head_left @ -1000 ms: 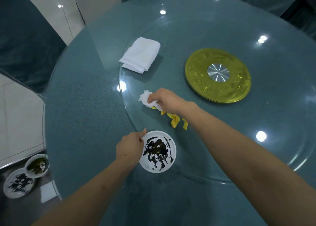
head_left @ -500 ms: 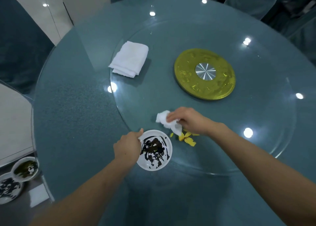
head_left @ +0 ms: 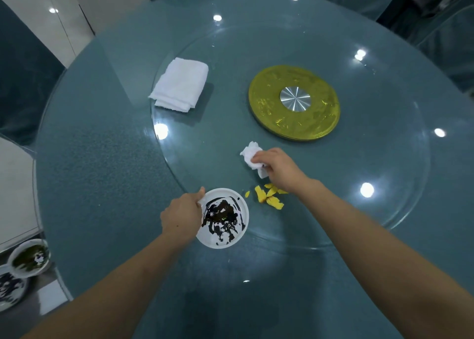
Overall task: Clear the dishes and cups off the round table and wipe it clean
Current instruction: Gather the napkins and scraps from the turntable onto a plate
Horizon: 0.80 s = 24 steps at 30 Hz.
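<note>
Counter (head_left: 102, 159): speckled blue-teal surface. Glass turntable (head_left: 384, 184): clear, tinted teal by the counter beneath. Hub disc (head_left: 272, 107): yellow-gold with a faint embossed pattern; centre cap (head_left: 295, 98): brushed silver. Folded towel (head_left: 180, 84): white. Crumpled tissue (head_left: 250, 152): white. Plate (head_left: 238, 236): white, smeared with black-brown sauce. Food scraps (head_left: 269, 197): yellow.

left hand (head_left: 181, 216) pinching with thumb raised, right hand (head_left: 278, 168) fingers curled

Teal-covered chairs (head_left: 23, 77) around; pale floor (head_left: 15, 184).
</note>
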Each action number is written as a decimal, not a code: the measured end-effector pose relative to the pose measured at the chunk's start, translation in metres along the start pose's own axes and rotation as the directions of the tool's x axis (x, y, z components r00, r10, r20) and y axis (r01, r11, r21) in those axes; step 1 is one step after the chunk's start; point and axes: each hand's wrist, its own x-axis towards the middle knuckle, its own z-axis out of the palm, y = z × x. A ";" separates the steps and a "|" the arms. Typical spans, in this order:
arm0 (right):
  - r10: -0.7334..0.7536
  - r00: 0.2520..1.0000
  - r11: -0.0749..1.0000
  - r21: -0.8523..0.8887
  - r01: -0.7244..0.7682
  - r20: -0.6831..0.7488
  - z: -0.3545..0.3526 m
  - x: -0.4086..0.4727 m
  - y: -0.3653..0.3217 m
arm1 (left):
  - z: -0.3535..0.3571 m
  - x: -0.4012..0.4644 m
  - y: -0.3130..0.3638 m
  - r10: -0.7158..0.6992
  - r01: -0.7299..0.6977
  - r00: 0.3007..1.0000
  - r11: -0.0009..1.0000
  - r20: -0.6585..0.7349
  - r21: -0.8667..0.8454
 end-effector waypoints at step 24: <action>0.425 0.894 0.900 0.167 -0.402 -0.142 0.003 -0.101 0.009 | 0.072 -0.121 -0.033 0.009 0.099 0.982 0.824 0.187 -0.558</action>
